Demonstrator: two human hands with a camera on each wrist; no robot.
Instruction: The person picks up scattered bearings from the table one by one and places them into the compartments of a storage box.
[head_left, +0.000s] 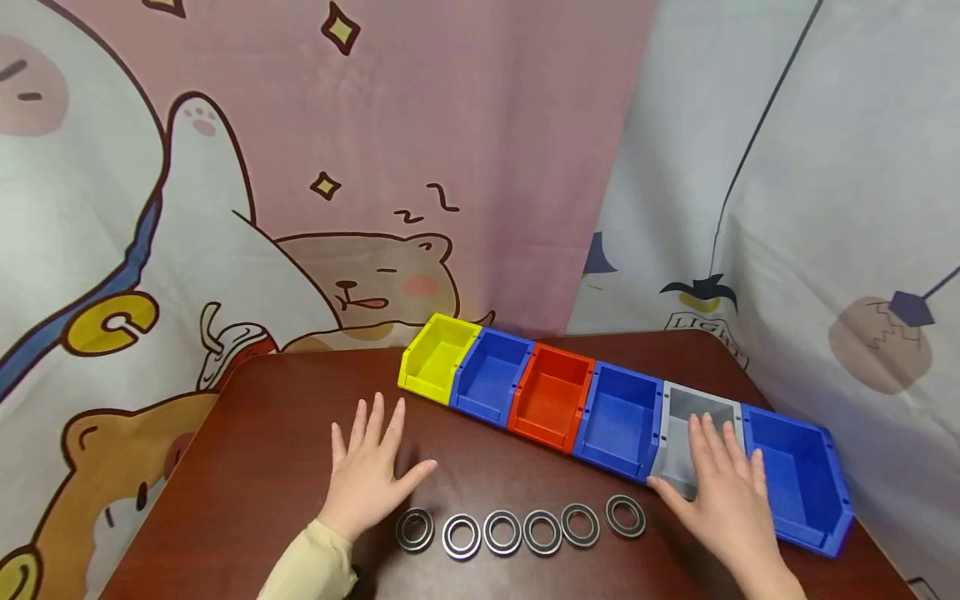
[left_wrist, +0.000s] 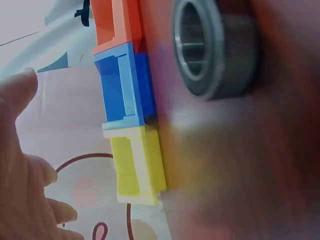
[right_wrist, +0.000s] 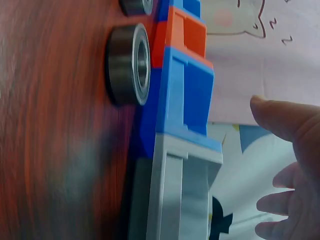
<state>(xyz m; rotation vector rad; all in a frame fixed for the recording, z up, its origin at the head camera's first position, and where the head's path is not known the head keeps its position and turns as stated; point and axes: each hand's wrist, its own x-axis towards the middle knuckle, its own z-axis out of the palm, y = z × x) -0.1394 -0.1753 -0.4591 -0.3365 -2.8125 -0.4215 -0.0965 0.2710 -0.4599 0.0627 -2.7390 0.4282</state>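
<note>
My left hand, fingers spread, hovers over the table left of a row of several metal ball bearings. The leftmost bearing lies just beyond its thumb, and a bearing looms large in the left wrist view. My right hand is also spread and holds nothing; it overlaps the grey bin in the head view. The rightmost bearing lies left of its thumb, slightly apart from the others. In the right wrist view a bearing sits flat in front of the bins.
A joined row of bins slants across the table: yellow, blue, red, blue, grey, then blue at the right edge. A printed cloth curtain hangs behind.
</note>
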